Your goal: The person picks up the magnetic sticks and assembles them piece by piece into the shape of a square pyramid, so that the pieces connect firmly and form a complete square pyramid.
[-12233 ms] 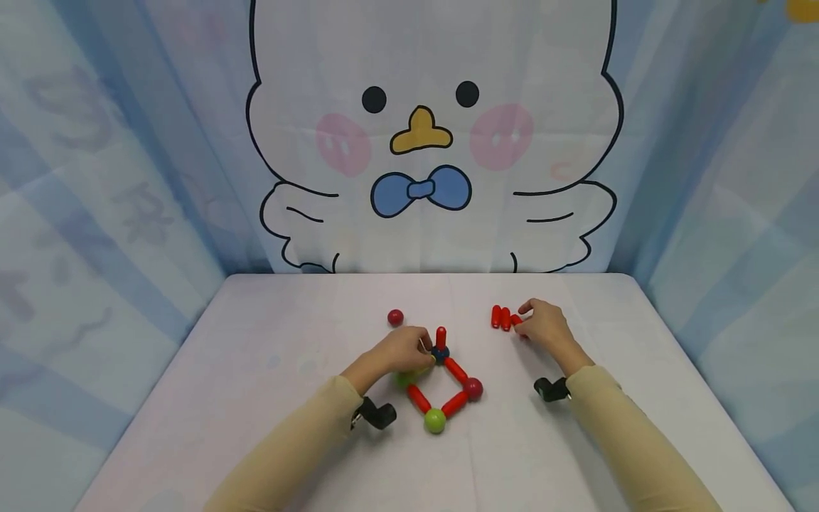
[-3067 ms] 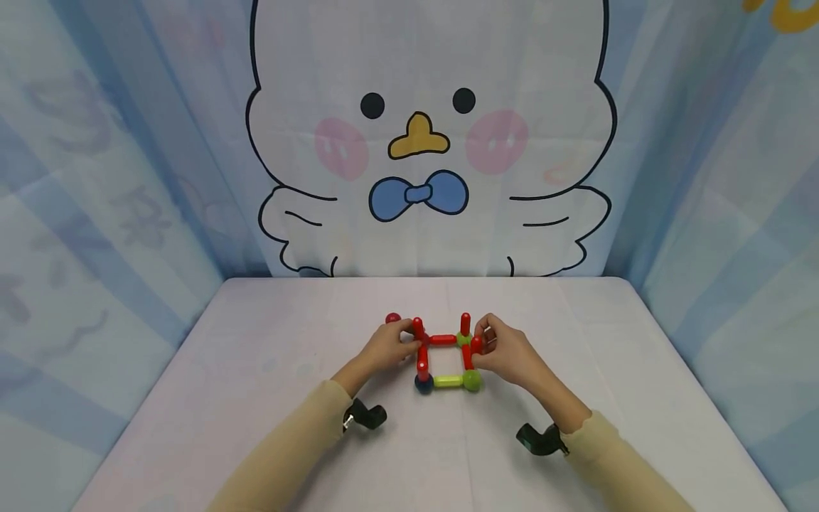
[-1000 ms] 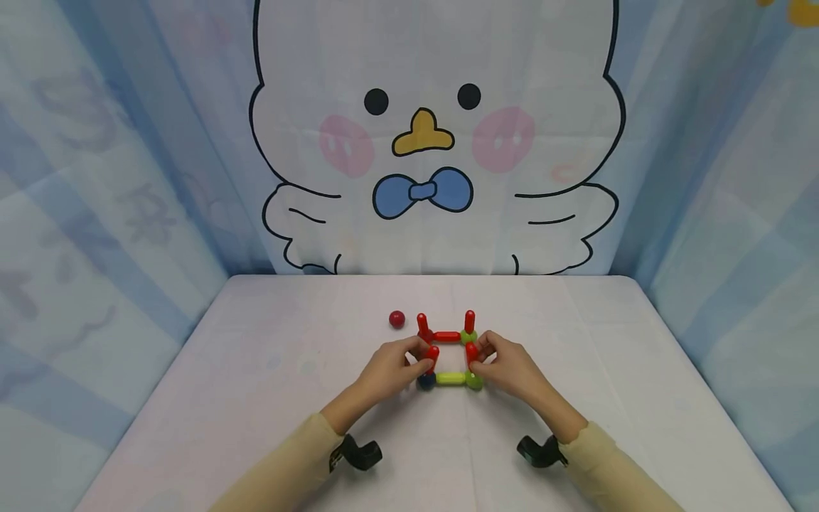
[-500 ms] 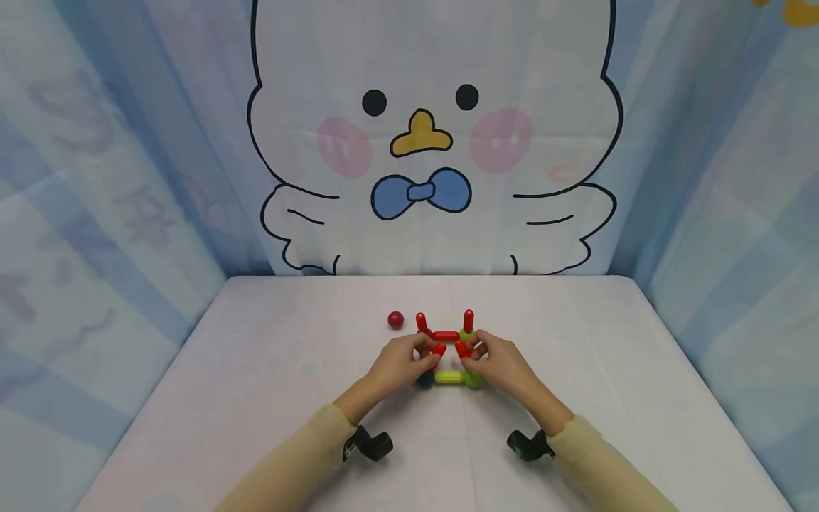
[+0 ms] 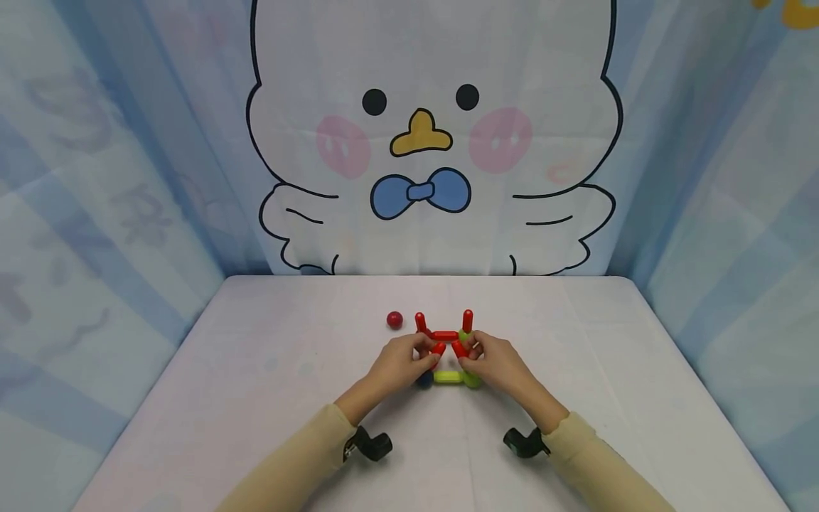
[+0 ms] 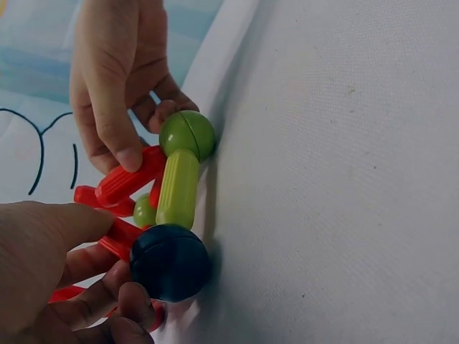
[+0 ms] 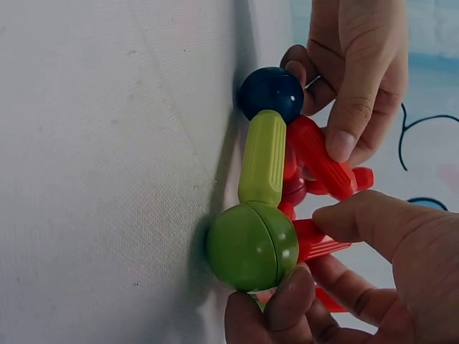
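On the table lies a square of magnetic rods and balls. At its near side, a yellow-green rod (image 5: 448, 377) joins a dark blue ball (image 6: 171, 263) to a green ball (image 7: 251, 247). My left hand (image 5: 398, 364) pinches the red magnetic rod (image 7: 322, 158) on the dark blue ball. My right hand (image 5: 504, 364) pinches another red magnetic rod (image 6: 130, 176) on the green ball. Both rods lean inward, their tops apart. At the far corners two red rods stand up, the left one (image 5: 419, 322) tilted, the right one (image 5: 468, 321) nearly upright. My hands partly hide the square's sides.
A loose red ball (image 5: 394, 320) lies just beyond the square's far left corner. The white tabletop (image 5: 256, 341) reaches back to a printed curtain (image 5: 422, 242), with more curtain along both sides. A small black camera hangs at each wrist.
Earlier the square lay turned, with loose red rods at right. Since then rods stand at its corners. My left hand moved to the near-left rod; both near rods now lean inward.
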`<state>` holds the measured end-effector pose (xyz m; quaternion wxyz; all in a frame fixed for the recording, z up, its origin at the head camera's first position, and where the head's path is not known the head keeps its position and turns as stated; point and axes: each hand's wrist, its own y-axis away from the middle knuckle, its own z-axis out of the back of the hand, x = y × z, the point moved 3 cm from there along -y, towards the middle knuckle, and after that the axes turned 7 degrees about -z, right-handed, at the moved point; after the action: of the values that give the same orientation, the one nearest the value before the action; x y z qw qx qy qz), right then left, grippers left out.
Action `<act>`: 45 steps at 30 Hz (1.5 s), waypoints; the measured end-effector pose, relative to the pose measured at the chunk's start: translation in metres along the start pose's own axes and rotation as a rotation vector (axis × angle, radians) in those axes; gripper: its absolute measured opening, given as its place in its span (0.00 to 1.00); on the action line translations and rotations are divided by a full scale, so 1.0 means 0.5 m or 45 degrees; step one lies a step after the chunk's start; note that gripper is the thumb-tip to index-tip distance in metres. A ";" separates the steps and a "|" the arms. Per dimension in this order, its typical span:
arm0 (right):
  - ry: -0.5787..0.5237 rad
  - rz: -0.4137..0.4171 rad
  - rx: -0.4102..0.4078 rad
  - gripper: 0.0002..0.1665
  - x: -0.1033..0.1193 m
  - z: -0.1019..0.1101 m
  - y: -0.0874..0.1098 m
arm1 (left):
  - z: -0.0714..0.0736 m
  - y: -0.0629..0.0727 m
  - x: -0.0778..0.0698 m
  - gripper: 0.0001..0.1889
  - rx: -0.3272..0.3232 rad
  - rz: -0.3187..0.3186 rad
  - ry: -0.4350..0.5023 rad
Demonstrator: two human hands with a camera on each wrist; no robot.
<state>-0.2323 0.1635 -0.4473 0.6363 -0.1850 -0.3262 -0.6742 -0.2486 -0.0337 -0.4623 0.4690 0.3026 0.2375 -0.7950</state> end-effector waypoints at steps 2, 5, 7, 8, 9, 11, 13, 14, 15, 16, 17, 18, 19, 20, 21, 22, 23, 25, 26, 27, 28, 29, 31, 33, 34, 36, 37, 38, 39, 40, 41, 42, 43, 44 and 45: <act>0.001 -0.004 0.004 0.13 0.001 0.000 0.001 | 0.002 0.000 0.002 0.11 0.004 -0.006 0.028; 0.013 -0.014 0.018 0.13 0.002 0.003 0.001 | 0.009 0.001 0.009 0.11 0.009 0.015 0.093; 0.022 -0.021 0.015 0.12 0.003 0.009 -0.001 | 0.015 0.002 0.015 0.11 0.002 0.040 0.137; 0.027 -0.019 0.006 0.12 0.003 0.013 -0.002 | 0.018 0.001 0.019 0.11 -0.006 0.055 0.147; 0.027 -0.016 -0.008 0.12 0.003 0.018 -0.004 | 0.021 0.001 0.022 0.11 -0.018 0.068 0.157; 0.015 -0.008 -0.056 0.11 0.003 0.031 -0.010 | 0.028 -0.001 0.027 0.09 -0.062 0.078 0.153; 0.000 0.008 -0.113 0.12 0.002 0.044 -0.018 | 0.034 -0.005 0.031 0.07 -0.125 0.066 0.137; -0.009 0.014 -0.138 0.12 0.002 0.049 -0.023 | 0.037 -0.007 0.033 0.05 -0.162 0.056 0.129; -0.017 0.016 -0.161 0.13 0.001 0.054 -0.028 | 0.040 -0.009 0.033 0.04 -0.200 0.046 0.129; -0.022 0.017 -0.178 0.14 0.000 0.059 -0.034 | 0.042 -0.012 0.034 0.04 -0.237 0.040 0.129; -0.028 0.014 -0.192 0.16 -0.002 0.061 -0.039 | 0.044 -0.015 0.035 0.04 -0.270 0.037 0.135; -0.033 0.008 -0.200 0.18 -0.003 0.063 -0.045 | 0.045 -0.018 0.036 0.06 -0.299 0.031 0.144; -0.040 0.001 -0.203 0.19 -0.005 0.064 -0.050 | 0.046 -0.021 0.036 0.07 -0.325 0.028 0.152; -0.044 -0.005 -0.202 0.21 -0.006 0.063 -0.055 | 0.046 -0.024 0.037 0.09 -0.347 0.030 0.162; -0.049 -0.010 -0.199 0.23 -0.007 0.062 -0.060 | 0.045 -0.027 0.037 0.12 -0.365 0.032 0.170; -0.051 -0.011 -0.191 0.24 -0.007 0.061 -0.065 | 0.045 -0.030 0.039 0.13 -0.381 0.030 0.172; -0.054 -0.010 -0.183 0.24 -0.008 0.058 -0.068 | 0.044 -0.032 0.039 0.15 -0.394 0.025 0.172; -0.047 -0.009 -0.170 0.24 -0.008 0.053 -0.075 | 0.043 -0.037 0.039 0.15 -0.413 0.012 0.163; -0.049 -0.010 -0.162 0.23 -0.009 0.051 -0.077 | 0.043 -0.040 0.039 0.15 -0.421 0.004 0.154; -0.049 -0.012 -0.158 0.22 -0.009 0.049 -0.079 | 0.042 -0.042 0.039 0.14 -0.426 -0.004 0.142; -0.049 -0.012 -0.155 0.22 -0.009 0.048 -0.080 | 0.041 -0.044 0.039 0.14 -0.430 -0.012 0.133; -0.050 -0.014 -0.156 0.21 -0.009 0.048 -0.081 | 0.040 -0.046 0.039 0.13 -0.431 -0.018 0.122; -0.053 -0.022 -0.159 0.20 -0.010 0.047 -0.082 | 0.036 -0.050 0.040 0.13 -0.431 -0.028 0.094; -0.048 -0.017 -0.164 0.20 -0.010 0.047 -0.081 | 0.033 -0.053 0.039 0.14 -0.425 -0.035 0.076; -0.043 -0.011 -0.167 0.19 -0.009 0.047 -0.081 | 0.031 -0.053 0.038 0.14 -0.421 -0.043 0.068; -0.039 -0.003 -0.168 0.19 -0.008 0.046 -0.080 | 0.029 -0.054 0.034 0.14 -0.407 -0.060 0.038; -0.034 0.008 -0.171 0.18 -0.007 0.045 -0.079 | 0.028 -0.053 0.031 0.13 -0.400 -0.068 0.017; -0.031 0.017 -0.171 0.17 -0.007 0.044 -0.079 | 0.027 -0.053 0.029 0.13 -0.393 -0.077 -0.001; -0.029 0.026 -0.170 0.17 -0.006 0.043 -0.079 | 0.026 -0.052 0.026 0.13 -0.387 -0.085 -0.023; -0.027 0.035 -0.169 0.16 -0.005 0.041 -0.078 | 0.025 -0.051 0.023 0.13 -0.382 -0.092 -0.040; -0.026 0.045 -0.165 0.16 -0.005 0.039 -0.078 | 0.024 -0.050 0.021 0.13 -0.376 -0.094 -0.060; -0.019 0.057 -0.163 0.15 -0.004 0.037 -0.077 | 0.022 -0.050 0.020 0.13 -0.372 -0.096 -0.077; -0.014 0.069 -0.159 0.15 -0.003 0.035 -0.077 | 0.021 -0.049 0.019 0.13 -0.367 -0.100 -0.087; -0.014 0.075 -0.156 0.14 -0.003 0.033 -0.076 | 0.019 -0.049 0.019 0.13 -0.358 -0.104 -0.094; -0.008 0.086 -0.155 0.14 -0.002 0.031 -0.076 | 0.018 -0.049 0.018 0.13 -0.348 -0.110 -0.105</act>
<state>-0.2718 0.1737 -0.4446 0.6453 -0.2361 -0.2802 -0.6703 -0.2759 -0.0342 -0.4601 0.4806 0.1924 0.3370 -0.7864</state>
